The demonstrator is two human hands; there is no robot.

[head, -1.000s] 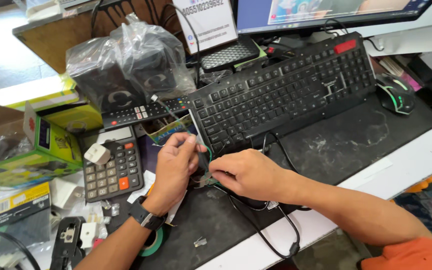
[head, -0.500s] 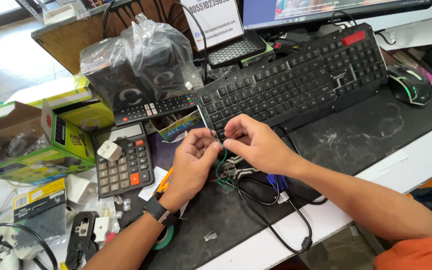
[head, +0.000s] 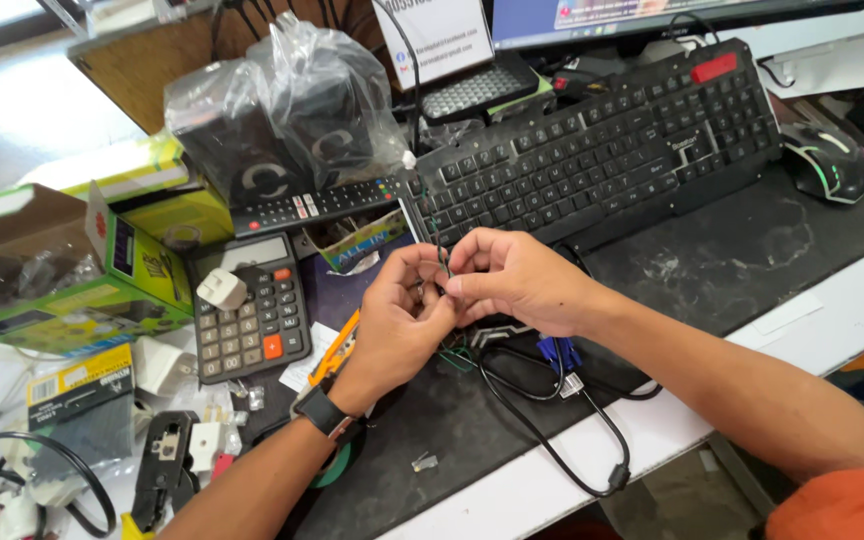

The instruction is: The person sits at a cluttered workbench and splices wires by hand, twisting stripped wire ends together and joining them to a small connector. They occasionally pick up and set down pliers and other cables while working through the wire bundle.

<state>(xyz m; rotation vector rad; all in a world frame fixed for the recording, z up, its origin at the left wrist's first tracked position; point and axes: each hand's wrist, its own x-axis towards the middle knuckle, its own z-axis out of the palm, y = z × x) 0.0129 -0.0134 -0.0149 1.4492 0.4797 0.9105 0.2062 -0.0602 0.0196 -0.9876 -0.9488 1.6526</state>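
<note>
My left hand (head: 400, 318) and my right hand (head: 512, 278) meet over a black desk mat (head: 752, 250), fingertips pinched together on a thin dark wire end (head: 443, 262). The wire rises from between the fingers toward the black keyboard (head: 602, 160). Below the hands, thin green wires (head: 457, 355) and a black cable (head: 552, 440) with a blue plug (head: 555, 350) lie on the mat. My left wrist wears a black watch (head: 322, 410). An orange-handled tool (head: 337, 350) lies partly under the left hand.
A calculator (head: 245, 305) with a white plug on it sits left, beside green boxes (head: 72, 270). Bagged black speakers (head: 272, 130) and a remote control (head: 317, 205) stand behind. A mouse (head: 832, 160) lies far right. Adapters and a crimping tool (head: 162, 465) clutter the lower left.
Both hands have lifted slightly and drawn closer together, now pinching the wire end between the fingertips. The camera view shifted a little, bringing the keyboard lower right.
</note>
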